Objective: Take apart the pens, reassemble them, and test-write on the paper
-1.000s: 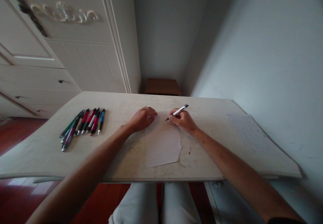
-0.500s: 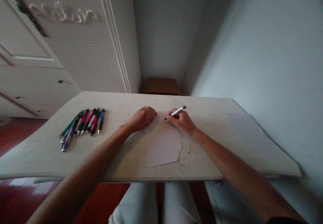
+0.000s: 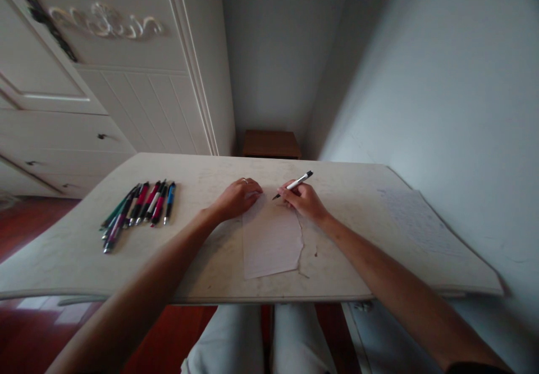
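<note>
A torn sheet of white paper [image 3: 272,242] lies in the middle of a pale table [image 3: 202,276]. My right hand [image 3: 304,200] grips a white pen with a black end [image 3: 295,183], its tip touching the paper's top edge. My left hand [image 3: 237,196], a ring on one finger, rests curled on the paper's top left corner and pins it down. It holds nothing.
Several coloured pens [image 3: 138,205] lie side by side at the table's left. Another written sheet [image 3: 415,221] lies at the far right, next to the wall. A white cabinet [image 3: 101,82] stands behind left, and a small brown stand [image 3: 272,144] beyond the table.
The pen has shifted slightly in my right hand, its tip moving a little left along the paper's top edge. My left hand has stayed put.
</note>
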`<state>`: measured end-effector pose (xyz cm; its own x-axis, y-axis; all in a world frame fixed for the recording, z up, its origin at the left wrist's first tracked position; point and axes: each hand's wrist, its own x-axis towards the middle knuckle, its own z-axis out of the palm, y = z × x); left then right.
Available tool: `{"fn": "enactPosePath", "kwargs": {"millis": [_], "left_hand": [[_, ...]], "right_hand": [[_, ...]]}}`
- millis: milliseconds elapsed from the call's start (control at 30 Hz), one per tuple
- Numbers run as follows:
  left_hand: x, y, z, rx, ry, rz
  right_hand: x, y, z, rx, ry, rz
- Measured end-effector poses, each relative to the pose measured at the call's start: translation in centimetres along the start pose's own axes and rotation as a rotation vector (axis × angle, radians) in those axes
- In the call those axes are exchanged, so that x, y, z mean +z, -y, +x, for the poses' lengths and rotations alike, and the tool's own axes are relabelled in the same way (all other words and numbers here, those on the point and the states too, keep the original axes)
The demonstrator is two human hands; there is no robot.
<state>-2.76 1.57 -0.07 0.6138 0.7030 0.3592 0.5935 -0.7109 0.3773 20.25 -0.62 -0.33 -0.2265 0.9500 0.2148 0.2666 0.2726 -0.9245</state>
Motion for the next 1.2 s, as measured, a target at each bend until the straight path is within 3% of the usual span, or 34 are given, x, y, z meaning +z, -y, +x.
{"fn": "enactPosePath", "kwargs": {"millis": [200,333,467,800,933,1200], "left_hand": [[0.0,-0.1,0.0,-0.003,-0.005,0.007],[0.1,0.1,0.0,0.012,-0.002,0.021],[0.1,0.1,0.0,0.006,0.006,0.030],[0.3,0.3,-0.1,0.008,-0.025,0.025],[0.3,0.4,-0.2,0.016,-0.025,0.027],[0.3,0.4,-0.2,0.025,-0.020,0.016]], "right_hand": [[-0.3,0.3,0.4,0.147,-0.004,0.313],[-0.7,0.6,0.8,0.150,0.030,0.545],[-1.3,1.1,0.9,0.172,-0.019,0.665],[-1.3,1.2,0.8,0.222,-0.047,0.705],[-1.2,1.5,0.6,0.183,-0.062,0.686],[-1.4,1.7,0.1,0.143,0.047,0.577]]}}
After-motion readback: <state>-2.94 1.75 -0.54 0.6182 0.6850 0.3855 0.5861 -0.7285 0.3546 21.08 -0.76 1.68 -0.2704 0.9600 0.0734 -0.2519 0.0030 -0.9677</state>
